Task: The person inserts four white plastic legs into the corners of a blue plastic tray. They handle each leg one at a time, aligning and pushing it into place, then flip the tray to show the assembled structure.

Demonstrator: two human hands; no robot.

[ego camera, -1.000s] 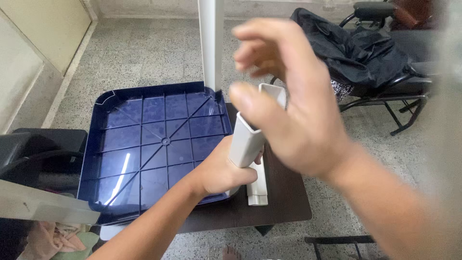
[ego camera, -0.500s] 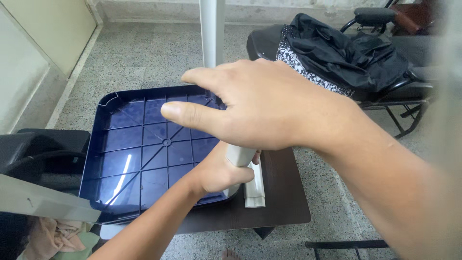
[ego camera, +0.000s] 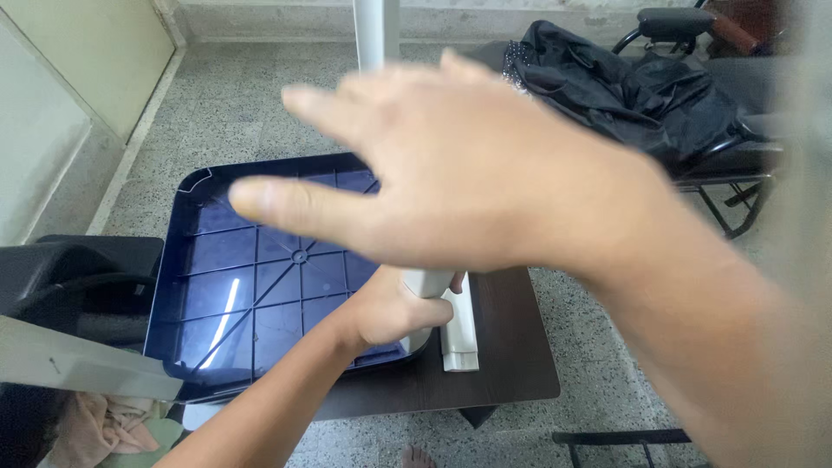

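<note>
Fingers of left hand [ego camera: 390, 312] wrapped around white tube [ego camera: 426, 283]; right hand [ego camera: 459, 173] hovering above, fingers spread flat.

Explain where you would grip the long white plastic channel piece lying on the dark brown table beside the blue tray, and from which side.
Grip the long white plastic channel piece across its narrow width near the middle, coming from above and from the right. It lies flat, and the left hand and the blue ribbed plastic tray crowd its left side, while the dark brown table is bare on its right.
</note>
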